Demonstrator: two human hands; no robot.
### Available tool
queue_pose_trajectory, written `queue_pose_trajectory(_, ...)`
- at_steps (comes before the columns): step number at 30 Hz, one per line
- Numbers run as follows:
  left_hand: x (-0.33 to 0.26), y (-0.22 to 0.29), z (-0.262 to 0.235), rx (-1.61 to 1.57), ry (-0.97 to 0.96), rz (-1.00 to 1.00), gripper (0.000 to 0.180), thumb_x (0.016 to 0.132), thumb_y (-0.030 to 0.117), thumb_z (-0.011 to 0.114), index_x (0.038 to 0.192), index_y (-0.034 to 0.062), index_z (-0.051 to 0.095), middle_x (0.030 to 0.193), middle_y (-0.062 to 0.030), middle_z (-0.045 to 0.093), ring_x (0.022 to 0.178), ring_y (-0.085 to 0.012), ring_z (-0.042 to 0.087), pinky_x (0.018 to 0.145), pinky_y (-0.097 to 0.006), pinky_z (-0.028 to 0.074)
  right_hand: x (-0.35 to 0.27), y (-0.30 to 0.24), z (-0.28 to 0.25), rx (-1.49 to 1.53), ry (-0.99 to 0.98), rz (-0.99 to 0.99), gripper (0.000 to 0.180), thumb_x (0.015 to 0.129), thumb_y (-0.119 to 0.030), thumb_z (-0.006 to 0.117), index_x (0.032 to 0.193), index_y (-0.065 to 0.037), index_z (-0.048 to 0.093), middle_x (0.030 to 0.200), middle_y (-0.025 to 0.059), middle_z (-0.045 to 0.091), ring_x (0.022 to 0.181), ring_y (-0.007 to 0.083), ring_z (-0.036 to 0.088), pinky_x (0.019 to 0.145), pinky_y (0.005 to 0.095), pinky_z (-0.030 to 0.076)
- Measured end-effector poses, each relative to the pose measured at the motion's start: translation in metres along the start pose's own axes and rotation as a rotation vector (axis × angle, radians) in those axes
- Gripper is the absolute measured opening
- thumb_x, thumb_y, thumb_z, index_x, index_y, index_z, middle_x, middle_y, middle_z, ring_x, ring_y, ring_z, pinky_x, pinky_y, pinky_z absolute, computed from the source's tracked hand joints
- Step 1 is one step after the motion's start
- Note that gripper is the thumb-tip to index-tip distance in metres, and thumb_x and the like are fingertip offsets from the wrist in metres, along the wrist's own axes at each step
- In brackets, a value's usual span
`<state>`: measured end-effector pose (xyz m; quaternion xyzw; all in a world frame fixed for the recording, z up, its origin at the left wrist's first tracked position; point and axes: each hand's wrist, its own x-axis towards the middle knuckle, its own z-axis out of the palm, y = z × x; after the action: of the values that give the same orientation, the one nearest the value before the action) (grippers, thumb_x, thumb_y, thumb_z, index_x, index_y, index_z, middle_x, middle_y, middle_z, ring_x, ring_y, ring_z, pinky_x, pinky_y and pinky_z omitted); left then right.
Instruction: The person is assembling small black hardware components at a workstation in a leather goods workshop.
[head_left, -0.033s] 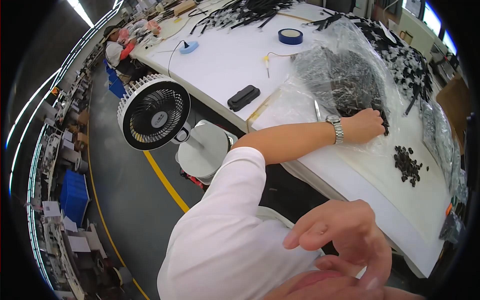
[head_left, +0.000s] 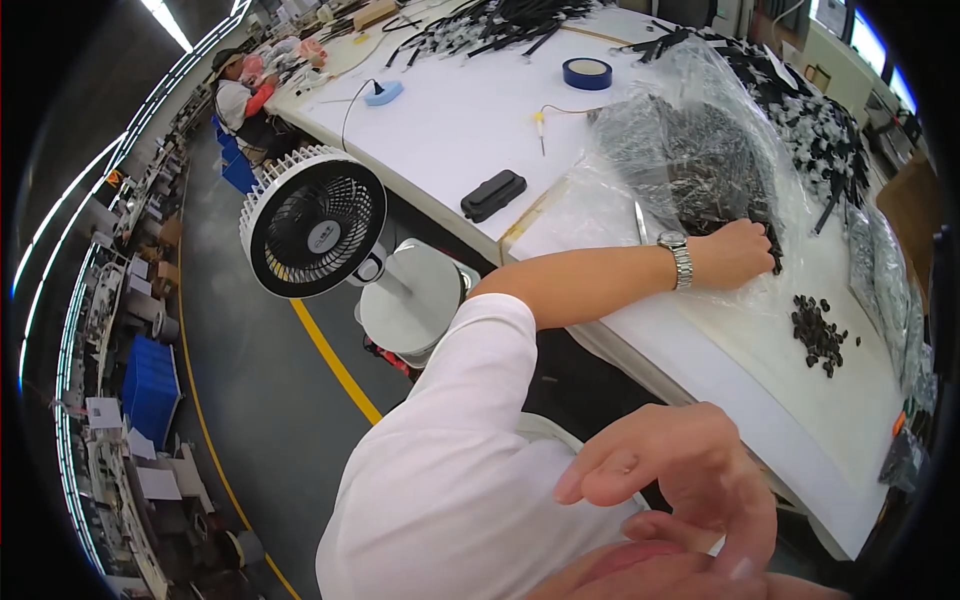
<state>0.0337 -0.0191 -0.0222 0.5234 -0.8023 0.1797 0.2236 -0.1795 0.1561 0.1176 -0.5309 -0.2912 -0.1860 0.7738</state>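
My left arm, in a white sleeve with a metal-band wristwatch (head_left: 680,262), stretches across the table. My left hand (head_left: 733,254) is closed, palm down, at the near edge of a clear plastic bag (head_left: 690,160) full of small dark pieces. Dark bits show beside its fingertips, but what lies under the fingers is hidden. A pile of small dark brown pieces (head_left: 818,335) lies to its right on the table. Close to the camera, my right hand (head_left: 690,465) is raised off the table, fingers loosely bent and apart, with nothing visible in them.
On the white table (head_left: 430,130) lie a black oblong case (head_left: 493,195), a blue tape roll (head_left: 587,73), a yellow-handled tool (head_left: 541,125) and black strips (head_left: 490,30). A fan (head_left: 318,225) stands at the table's left edge. A person (head_left: 240,100) sits far left.
My right hand has shifted slightly left. My left hand stays at the bag's edge, and the view has moved a little.
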Motion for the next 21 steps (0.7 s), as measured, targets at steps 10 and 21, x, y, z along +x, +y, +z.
queue_pose_trajectory(10, -0.007, 0.002, -0.015, 0.018, -0.034, 0.006, 0.005, 0.086, 0.012, 0.066, 0.088, 0.0091, 0.069, 0.089, -0.0066, 0.067, 0.094, -0.0276, 0.063, 0.082, -0.041, 0.05, 0.012, -0.002, -0.011, 0.195, -0.059, 0.033, 0.058, 0.076, 0.026, 0.05, 0.098, -0.022, 0.073, 0.125, 0.0311, 0.059, 0.104, 0.0481, 0.07, 0.088, 0.0587, 0.062)
queue_pose_trajectory(21, -0.003, -0.005, -0.009, -0.075, -0.043, -0.045, 0.007, 0.09, 0.008, 0.067, 0.094, 0.0039, 0.07, 0.095, -0.0103, 0.069, 0.099, -0.0305, 0.062, 0.091, -0.043, 0.051, -0.005, -0.047, -0.009, -0.795, 0.277, -0.261, 0.014, 0.085, 0.009, 0.074, 0.093, -0.002, 0.071, 0.106, 0.0241, 0.068, 0.088, 0.0268, 0.075, 0.073, 0.0344, 0.065)
